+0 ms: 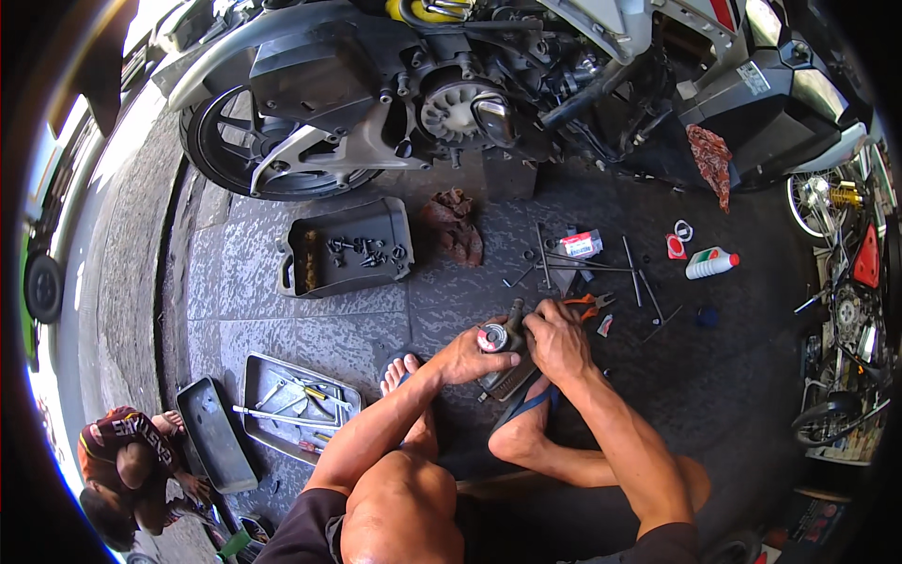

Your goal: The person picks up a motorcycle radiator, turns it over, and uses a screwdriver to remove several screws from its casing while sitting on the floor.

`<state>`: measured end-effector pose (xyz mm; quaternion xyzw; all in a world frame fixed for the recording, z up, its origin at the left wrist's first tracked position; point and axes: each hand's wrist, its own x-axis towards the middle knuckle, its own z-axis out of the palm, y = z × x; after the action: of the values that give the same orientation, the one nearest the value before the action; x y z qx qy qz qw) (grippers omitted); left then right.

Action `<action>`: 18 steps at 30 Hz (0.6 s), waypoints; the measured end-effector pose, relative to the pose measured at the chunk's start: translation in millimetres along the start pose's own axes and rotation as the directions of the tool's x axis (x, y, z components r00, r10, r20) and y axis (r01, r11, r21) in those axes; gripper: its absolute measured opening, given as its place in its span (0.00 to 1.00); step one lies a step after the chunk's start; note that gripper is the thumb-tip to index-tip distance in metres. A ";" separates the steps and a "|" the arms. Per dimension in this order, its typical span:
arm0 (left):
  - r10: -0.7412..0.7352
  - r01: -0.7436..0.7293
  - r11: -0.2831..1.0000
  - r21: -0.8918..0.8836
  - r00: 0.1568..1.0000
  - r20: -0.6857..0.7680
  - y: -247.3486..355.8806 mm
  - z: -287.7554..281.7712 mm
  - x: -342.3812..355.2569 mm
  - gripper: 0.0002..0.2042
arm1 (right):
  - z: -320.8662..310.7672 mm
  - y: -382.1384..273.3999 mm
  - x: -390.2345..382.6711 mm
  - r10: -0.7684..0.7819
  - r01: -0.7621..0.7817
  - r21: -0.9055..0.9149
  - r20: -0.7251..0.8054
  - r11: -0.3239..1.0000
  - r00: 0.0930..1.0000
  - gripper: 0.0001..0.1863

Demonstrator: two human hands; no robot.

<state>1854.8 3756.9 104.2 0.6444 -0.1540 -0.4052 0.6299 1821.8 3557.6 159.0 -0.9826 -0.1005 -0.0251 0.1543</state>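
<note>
My left hand (465,357) is closed around the side of a dark grey metal part (507,378) with a narrow neck, held low between my knees. A small round piece with a red and white face (491,338) sits at its upper left, by my left fingers. On the other side, my right hand (561,343) has its fingers curled in beside the neck; what they pinch is hidden. Just beyond the right hand lie orange-handled pliers (590,303). A blue sandal strap (531,399) shows below the part.
Ahead stands a motorcycle with an exposed engine side (460,113). A grey bin (395,268) holds bolts; a metal tray (258,381) holds tools. Rods (631,268), a rag (453,226) and a white bottle (711,264) lie around. A person (132,461) crouches at left by a black tray (211,437).
</note>
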 end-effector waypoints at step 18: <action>0.005 -0.004 1.000 -0.031 1.000 0.026 1.5 -2.4 1.0 0.42 | -3.2 21.1 14.9 -0.285 0.308 -0.173 0.145 0.936 0.948 0.07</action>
<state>1857.6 3757.5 105.0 0.6290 -0.1573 -0.4143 0.6387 1840.6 3539.8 157.0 -0.9662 -0.2536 0.0002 0.0462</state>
